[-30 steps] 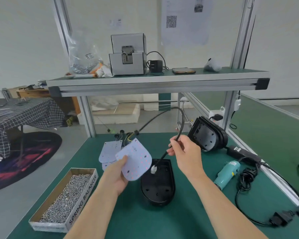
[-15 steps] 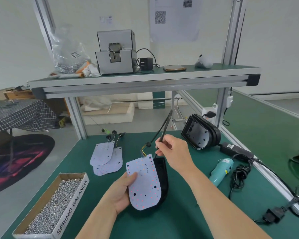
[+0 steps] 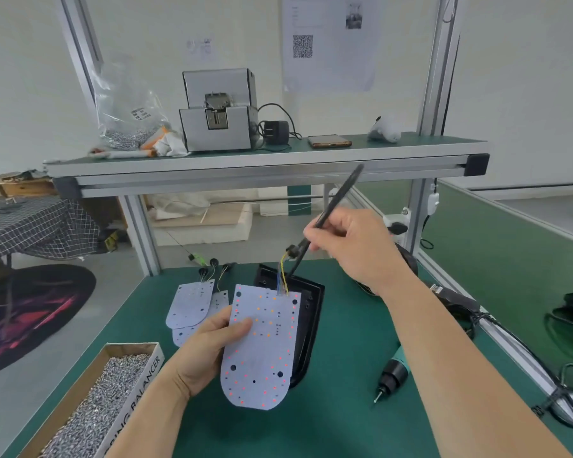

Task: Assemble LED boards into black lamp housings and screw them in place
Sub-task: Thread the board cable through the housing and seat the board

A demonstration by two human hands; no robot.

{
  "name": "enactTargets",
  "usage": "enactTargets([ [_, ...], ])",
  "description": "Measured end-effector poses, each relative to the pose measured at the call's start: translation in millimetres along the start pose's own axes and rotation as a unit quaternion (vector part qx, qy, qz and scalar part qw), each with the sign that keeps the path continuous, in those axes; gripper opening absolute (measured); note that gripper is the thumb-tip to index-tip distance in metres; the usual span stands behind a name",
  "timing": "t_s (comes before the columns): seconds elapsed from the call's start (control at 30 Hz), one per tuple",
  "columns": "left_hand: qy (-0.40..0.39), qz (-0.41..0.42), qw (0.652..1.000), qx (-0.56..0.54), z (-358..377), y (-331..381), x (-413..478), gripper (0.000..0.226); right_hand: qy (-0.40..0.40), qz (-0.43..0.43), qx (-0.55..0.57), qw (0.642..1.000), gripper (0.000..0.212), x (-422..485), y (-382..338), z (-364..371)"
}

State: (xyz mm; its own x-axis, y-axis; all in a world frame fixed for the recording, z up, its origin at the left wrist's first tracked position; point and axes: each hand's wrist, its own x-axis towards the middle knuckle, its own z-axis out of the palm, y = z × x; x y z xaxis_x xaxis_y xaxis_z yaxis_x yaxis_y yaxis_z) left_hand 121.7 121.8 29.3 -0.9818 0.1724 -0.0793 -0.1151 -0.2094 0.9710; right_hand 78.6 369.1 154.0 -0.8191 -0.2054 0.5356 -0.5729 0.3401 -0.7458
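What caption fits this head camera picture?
Left hand holds an LED board over a black housing; right hand grips the cable.

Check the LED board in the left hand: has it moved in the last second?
Yes. The LED board has come down and rightward, off the spare boards, and now covers most of the black housing.

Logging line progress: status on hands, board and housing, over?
Left hand holds LED board over black housing, not seated. Right hand pinches black cable, held high. Screwdriver lies right of housing, nothing blocking.
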Motion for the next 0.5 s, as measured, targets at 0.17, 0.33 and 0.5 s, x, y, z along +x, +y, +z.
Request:
enactTargets([
  [0.17, 0.004, 0.025, 0.996, -0.084, 6.9, 6.2, -2.9, 0.032, -0.125, -0.019, -0.102, 0.987, 0.01, -6.6, -1.5, 4.3],
  [0.33, 0.035, 0.045, 0.984, -0.169, 8.6, 9.9, -3.3, 0.033, -0.059, -0.029, -0.16, 0.985, 0.021, -9.8, 12.0, 6.3],
  [0.5, 0.065, 0.062, 0.97, -0.226, 6.9, 10.0, -5.7, 0.03, -0.034, 0.148, 0.217, 0.964, 0.027, -17.1, 25.5, 7.3],
])
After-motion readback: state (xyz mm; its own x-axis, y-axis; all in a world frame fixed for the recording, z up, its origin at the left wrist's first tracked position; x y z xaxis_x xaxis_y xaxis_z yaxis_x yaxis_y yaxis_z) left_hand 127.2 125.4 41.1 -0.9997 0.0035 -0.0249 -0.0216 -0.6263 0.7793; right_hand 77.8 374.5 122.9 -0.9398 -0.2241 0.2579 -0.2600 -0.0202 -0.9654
